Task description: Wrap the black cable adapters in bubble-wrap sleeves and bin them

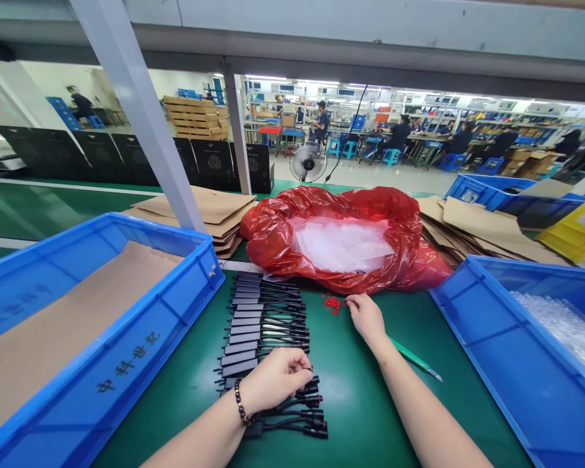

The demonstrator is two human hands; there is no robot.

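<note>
A row of black cables with flat grey-black boxes (244,329) lies on the green table, their plug ends pointing right. My left hand (279,378), with a beaded bracelet at the wrist, is closed over the near part of this row. Its thumb and fingers pinch a black cable connector, mostly hidden by the hand. Beside a small pile of red rings (331,303), my right hand (367,318) is closed in a pinch; whatever is between its fingertips is too small to make out. A green utility knife (412,356) with its blade showing lies by my right forearm.
Blue bins stand at left (175,312) and right (487,338), holding cardboard and clear plastic packing. Behind the cables sits a red plastic bag (273,227) of white pouches. Flat cardboard (487,221) lies beside it. A metal post (146,123) and overhead shelf frame the bench.
</note>
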